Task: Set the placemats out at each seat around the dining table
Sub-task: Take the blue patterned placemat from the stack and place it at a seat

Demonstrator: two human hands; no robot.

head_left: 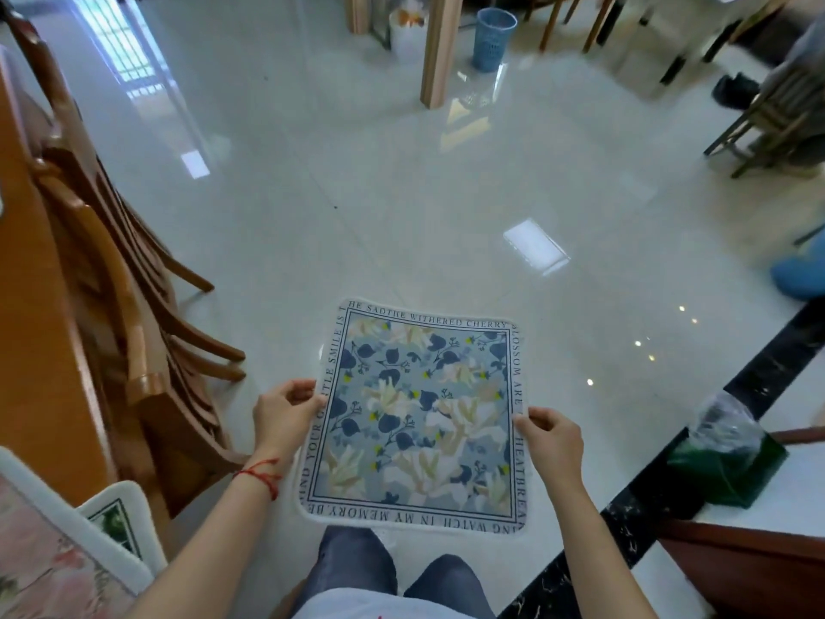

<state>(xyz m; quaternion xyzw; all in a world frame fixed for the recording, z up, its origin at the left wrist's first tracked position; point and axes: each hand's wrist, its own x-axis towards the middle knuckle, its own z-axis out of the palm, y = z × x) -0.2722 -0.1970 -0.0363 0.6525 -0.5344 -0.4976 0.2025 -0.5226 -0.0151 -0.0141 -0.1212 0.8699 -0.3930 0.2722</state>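
Note:
A blue floral placemat with a lettered border is held flat in the air above the glossy floor, in front of my legs. My left hand pinches its left edge, and my right hand pinches its right edge. The orange-brown dining table runs along the left side. At the bottom left lie two more placemats, a pink floral one and a white one with a green print.
Wooden chairs stand tucked against the table on the left. A wooden post and a blue wastebasket stand far ahead. A green bag-lined bin sits at right by a black floor strip. More chairs are at the far right.

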